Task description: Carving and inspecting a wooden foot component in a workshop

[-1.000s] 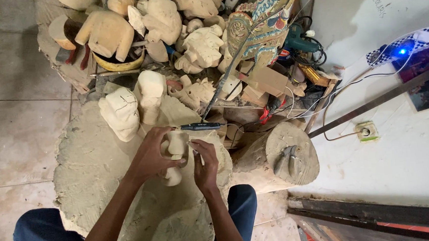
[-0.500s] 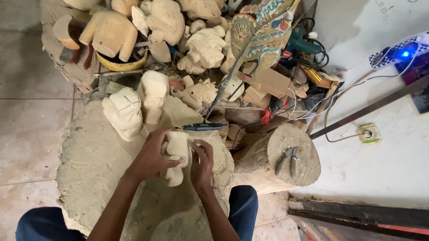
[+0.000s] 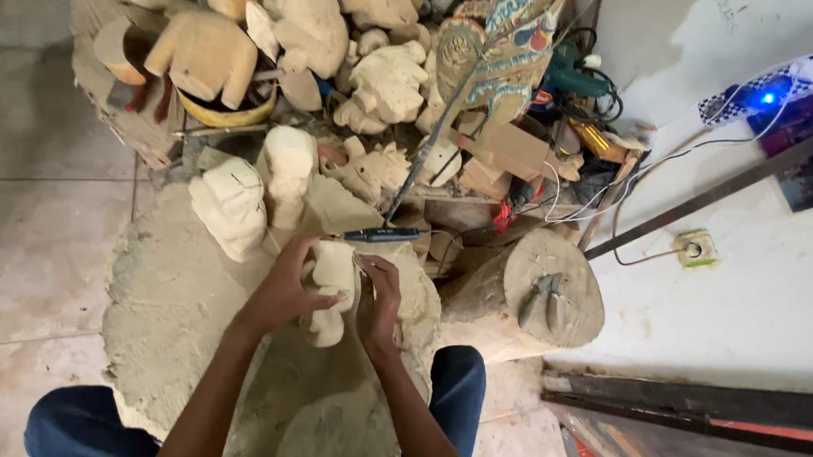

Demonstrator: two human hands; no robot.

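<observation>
A pale carved wooden figure [image 3: 333, 282] stands on a round dusty stump [image 3: 172, 318] in front of my knees. My left hand [image 3: 283, 288] wraps around the figure's left side and holds it. My right hand [image 3: 378, 296] presses against its right side with the fingers curled; whether a small tool is in it cannot be told. A dark-handled tool [image 3: 379, 234] lies on the stump just beyond the figure.
Rough carved blocks [image 3: 231, 206] and a heap of unfinished wooden figures [image 3: 374, 80] lie beyond the stump. A painted carving [image 3: 499, 53] leans by a green power tool [image 3: 571, 73]. A log [image 3: 533, 296] lies to the right, cables and a wall socket [image 3: 695, 248] beyond it.
Both hands stay on the figure with only slight shifts. The view has drifted a little; nothing was picked up or let go.
</observation>
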